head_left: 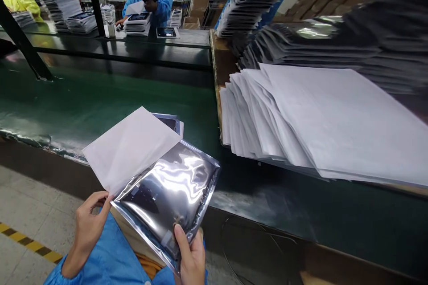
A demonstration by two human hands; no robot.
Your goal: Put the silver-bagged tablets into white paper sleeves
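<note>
Silver bag (pixel 170 187) held at the near edge of the green tabletop (pixel 187 91), tilted in view, one corner toward the wearer; whether it touches the surface, cannot tell. Shiny face up, glare across the upper part, a small pale label near the low corner.

Right hand (pixel 192 254): grip clamped on that low corner, thumb on top, other fingers mostly hidden beneath. Left hand (pixel 88 222): grip together, thumb and fingertips pinching the bottom corner of a white sheet (pixel 130 151), right beside the bag's left corner. Whether these fingertips also touch the bag, cannot tell.

Sheet lies along the bag's upper left edge, faint creases in it. Past the two, partly covered, a second packet (pixel 169 120), dark with a pale edge.

To the right, a fanned pile of white sheets (pixel 334 116), edges uneven, inside a brown-rimmed tray (pixel 216 80). Behind it a blurred dark stack (pixel 317 51). Above, a tall leaning stack of packets (pixel 254 0) against blue sleeves.

Far side: co-worker in blue (pixel 165 2), piles of packets about. Lower left, striped tape (pixel 30 244) on a tiled floor (pixel 30 196).
</note>
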